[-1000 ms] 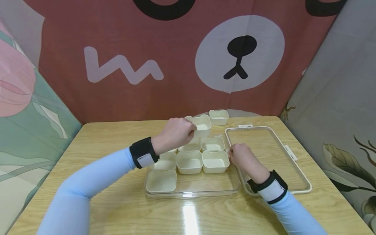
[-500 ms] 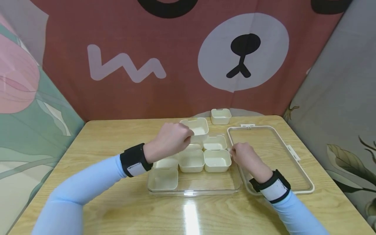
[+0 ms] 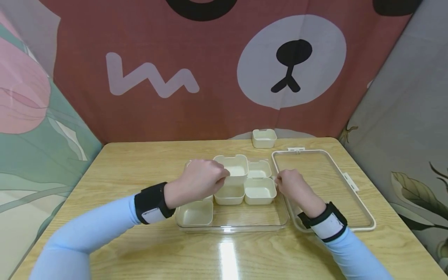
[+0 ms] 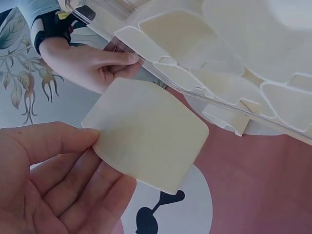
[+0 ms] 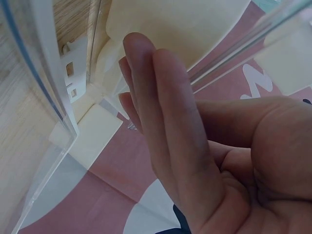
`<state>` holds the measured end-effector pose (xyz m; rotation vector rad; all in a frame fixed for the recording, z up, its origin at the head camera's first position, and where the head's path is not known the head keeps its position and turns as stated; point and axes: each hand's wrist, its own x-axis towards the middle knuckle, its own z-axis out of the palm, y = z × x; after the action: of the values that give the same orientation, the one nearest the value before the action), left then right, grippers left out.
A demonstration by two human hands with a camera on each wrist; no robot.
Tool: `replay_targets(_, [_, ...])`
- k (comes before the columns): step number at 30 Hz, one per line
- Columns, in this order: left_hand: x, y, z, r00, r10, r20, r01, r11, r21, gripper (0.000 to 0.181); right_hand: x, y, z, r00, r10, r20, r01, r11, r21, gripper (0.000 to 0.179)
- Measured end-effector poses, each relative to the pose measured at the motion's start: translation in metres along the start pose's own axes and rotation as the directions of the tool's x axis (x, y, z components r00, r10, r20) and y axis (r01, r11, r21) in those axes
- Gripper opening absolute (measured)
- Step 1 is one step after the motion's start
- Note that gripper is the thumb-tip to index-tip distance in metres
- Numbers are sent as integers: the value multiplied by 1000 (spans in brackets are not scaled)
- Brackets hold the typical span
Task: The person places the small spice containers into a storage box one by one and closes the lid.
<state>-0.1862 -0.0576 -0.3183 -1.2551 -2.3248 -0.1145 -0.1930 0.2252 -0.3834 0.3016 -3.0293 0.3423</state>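
My left hand (image 3: 201,179) pinches a small cream plastic container (image 3: 236,169) by its left wall, holding it above the clear box (image 3: 259,228). In the left wrist view the outer face of the held container (image 4: 146,131) shows between thumb and fingers. Several similar containers, one of them (image 3: 260,192) at the right, sit inside the clear box in rows. Part of the rows is hidden behind my left hand. On the box's right side, my right hand (image 3: 295,190) grips the clear wall, thumb on one side and fingers on the other in the right wrist view.
Right of the box lies a clear lid with a cream frame (image 3: 364,210) and clips. Another cream container (image 3: 264,140) stands at the table's back edge. A printed cloth (image 3: 157,116) hangs behind the wooden table (image 3: 140,256).
My left hand has brought the held container from the back of the box toward me and lower, now overlapping the middle of the rows. The right hand keeps its place on the box.
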Motion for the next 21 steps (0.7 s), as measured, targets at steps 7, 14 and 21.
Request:
replay_targets(7, [-8, 2, -1, 1000, 16, 3, -16, 999, -30, 30, 1, -1, -1, 999, 19, 31, -19, 1000, 3, 16])
replay_targets(14, [-14, 10, -4, 998, 58, 34, -57, 998, -22, 28, 1, 0, -2, 1000, 10, 20, -10, 1000, 2, 15])
replay_targets(21, [-20, 19, -4, 994, 86, 60, -83, 995, -52, 33, 1, 0, -1, 1000, -2, 17, 2, 1000, -3, 15])
